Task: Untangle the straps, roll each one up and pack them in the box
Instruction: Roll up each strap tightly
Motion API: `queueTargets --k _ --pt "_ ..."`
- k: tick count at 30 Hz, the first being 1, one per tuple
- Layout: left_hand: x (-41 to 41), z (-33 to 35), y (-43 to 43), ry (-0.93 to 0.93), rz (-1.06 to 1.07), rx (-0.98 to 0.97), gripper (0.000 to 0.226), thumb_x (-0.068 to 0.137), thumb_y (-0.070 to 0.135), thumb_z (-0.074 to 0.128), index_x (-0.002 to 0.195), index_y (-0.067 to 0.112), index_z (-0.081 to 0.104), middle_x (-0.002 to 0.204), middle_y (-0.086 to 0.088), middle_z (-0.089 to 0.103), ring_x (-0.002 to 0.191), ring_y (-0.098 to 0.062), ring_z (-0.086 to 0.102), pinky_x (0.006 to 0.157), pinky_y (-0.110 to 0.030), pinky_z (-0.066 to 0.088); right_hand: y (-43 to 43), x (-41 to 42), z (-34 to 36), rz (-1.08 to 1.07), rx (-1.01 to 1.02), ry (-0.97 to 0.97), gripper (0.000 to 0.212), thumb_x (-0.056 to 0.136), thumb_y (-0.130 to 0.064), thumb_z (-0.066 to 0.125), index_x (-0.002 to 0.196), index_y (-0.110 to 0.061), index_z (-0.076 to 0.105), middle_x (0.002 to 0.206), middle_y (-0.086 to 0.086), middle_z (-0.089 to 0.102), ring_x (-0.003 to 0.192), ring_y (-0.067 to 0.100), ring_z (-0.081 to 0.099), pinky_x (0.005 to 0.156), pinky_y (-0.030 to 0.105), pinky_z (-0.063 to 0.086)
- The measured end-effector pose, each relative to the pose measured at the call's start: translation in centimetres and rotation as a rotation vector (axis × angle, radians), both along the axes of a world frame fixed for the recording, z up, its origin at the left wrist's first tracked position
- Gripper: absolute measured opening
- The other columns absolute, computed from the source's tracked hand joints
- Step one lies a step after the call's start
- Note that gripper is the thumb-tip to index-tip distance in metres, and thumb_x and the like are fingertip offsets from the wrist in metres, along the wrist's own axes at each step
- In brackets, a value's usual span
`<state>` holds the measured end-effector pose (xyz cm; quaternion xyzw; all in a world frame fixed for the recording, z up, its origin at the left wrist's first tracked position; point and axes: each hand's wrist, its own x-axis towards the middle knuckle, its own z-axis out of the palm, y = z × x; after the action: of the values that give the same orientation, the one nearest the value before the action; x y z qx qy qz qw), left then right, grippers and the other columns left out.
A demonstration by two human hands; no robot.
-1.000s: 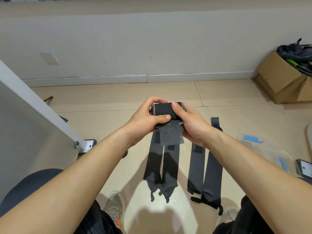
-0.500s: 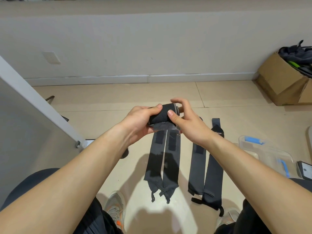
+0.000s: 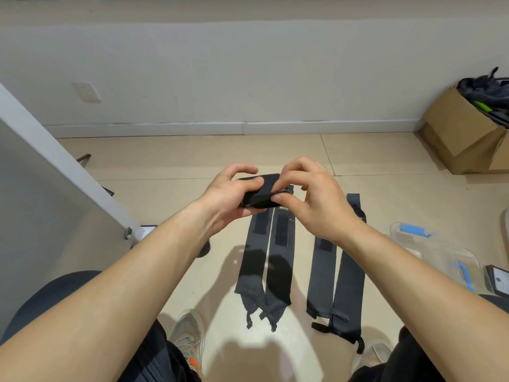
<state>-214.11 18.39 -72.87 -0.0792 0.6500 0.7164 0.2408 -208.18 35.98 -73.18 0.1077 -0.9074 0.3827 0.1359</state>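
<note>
The left grip (image 3: 231, 197) is curled round the rolled strap (image 3: 261, 193), held in the air to the left of the clear box (image 3: 446, 255). The right grip (image 3: 311, 199) pinches what looks like the roll's loose end, though the fingers partly hide it. To finish well, keep the roll squeezed tight and press the end down flat so the fastening catches squarely. Four flat straps (image 3: 281, 260) lie on the floor, also left of the box, not yet rolled.

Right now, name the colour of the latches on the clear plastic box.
Blue; the latches show best in the head view.
</note>
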Motion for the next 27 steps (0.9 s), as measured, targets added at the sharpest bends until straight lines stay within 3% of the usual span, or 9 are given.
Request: queueTargets --k 4,8,12,14,17,21,24,27 --pt "1.2 0.6 0.5 0.042 -0.201 0.026 0.028 0.098 0.001 0.057 0.103 0.021 0.076 0.097 -0.002 0.076 0.090 -0.018 0.075 0.078 -0.036 0.062 0.2 -0.2 -0.2 -0.057 -0.064 0.020 0.009 0.091 -0.017 0.074 0.093 -0.026 0.072 0.102 -0.011 0.056 0.102 0.015 0.056 0.082 0.032 0.046" --pt "1.7 1.0 0.9 0.038 -0.197 0.063 0.032 0.096 0.003 0.052 0.100 0.019 0.080 0.098 -0.004 0.077 0.098 -0.023 0.075 0.084 -0.041 0.063 0.1 -0.4 -0.6 -0.082 -0.092 0.028 0.010 0.094 -0.015 0.068 0.090 -0.022 0.063 0.099 -0.006 0.058 0.093 0.014 0.057 0.083 0.043 0.052" --pt "1.7 1.1 1.3 -0.012 -0.115 0.068 0.038 0.103 0.040 0.052 0.108 0.012 0.078 0.091 -0.003 0.074 0.092 -0.025 0.075 0.081 -0.043 0.063 -0.1 -0.6 -0.6 -0.143 -0.105 0.005 0.012 0.093 -0.015 0.070 0.088 -0.022 0.061 0.092 -0.006 0.060 0.090 0.017 0.060 0.083 0.046 0.053" --pt "1.7 0.7 1.3 0.086 -0.158 0.012 0.041 0.098 0.049 0.059 0.108 0.013 0.076 0.090 0.000 0.076 0.095 -0.021 0.075 0.082 -0.040 0.063 -0.2 -0.7 -0.6 -0.173 -0.136 -0.021 0.012 0.092 -0.015 0.072 0.087 -0.022 0.063 0.092 -0.008 0.061 0.090 0.016 0.061 0.084 0.043 0.053" --pt "2.0 -0.1 1.3 0.239 -0.185 -0.049 0.017 0.096 0.028 0.069 0.109 0.017 0.074 0.104 -0.005 0.074 0.100 -0.022 0.075 0.080 -0.036 0.062 -0.2 -0.8 -0.5 -0.222 -0.202 -0.072 0.015 0.091 -0.019 0.074 0.084 -0.026 0.064 0.094 -0.011 0.063 0.092 0.011 0.063 0.085 0.037 0.054" --pt "2.1 -0.1 1.3 0.290 -0.190 -0.038 0.014 0.098 0.016 0.067 0.108 0.022 0.074 0.103 0.004 0.074 0.094 -0.015 0.076 0.081 -0.035 0.063 -0.6 -0.6 -0.4 -0.263 -0.328 -0.144 0.015 0.089 -0.022 0.076 0.083 -0.028 0.065 0.094 -0.012 0.067 0.096 0.004 0.064 0.086 0.028 0.053" --pt "2.3 0.0 1.3 0.329 -0.202 -0.035 0.016 0.098 0.014 0.066 0.110 0.023 0.072 0.113 0.005 0.069 0.094 -0.014 0.075 0.082 -0.036 0.063 -0.6 -0.6 -0.9 -0.249 -0.517 -0.217 0.010 0.087 -0.023 0.077 0.084 -0.023 0.067 0.090 -0.010 0.068 0.097 0.012 0.067 0.086 0.035 0.055" --pt "2.4 0.1 1.4 0.348 -0.209 -0.027 0.018 0.100 0.009 0.062 0.116 0.016 0.068 0.116 0.002 0.066 0.091 -0.012 0.075 0.077 -0.030 0.062 -0.7 -0.6 -1.3 -0.189 -0.753 -0.327 0.012 0.091 -0.020 0.073 0.094 -0.022 0.061 0.104 0.001 0.065 0.090 0.020 0.071 0.080 0.044 0.059"
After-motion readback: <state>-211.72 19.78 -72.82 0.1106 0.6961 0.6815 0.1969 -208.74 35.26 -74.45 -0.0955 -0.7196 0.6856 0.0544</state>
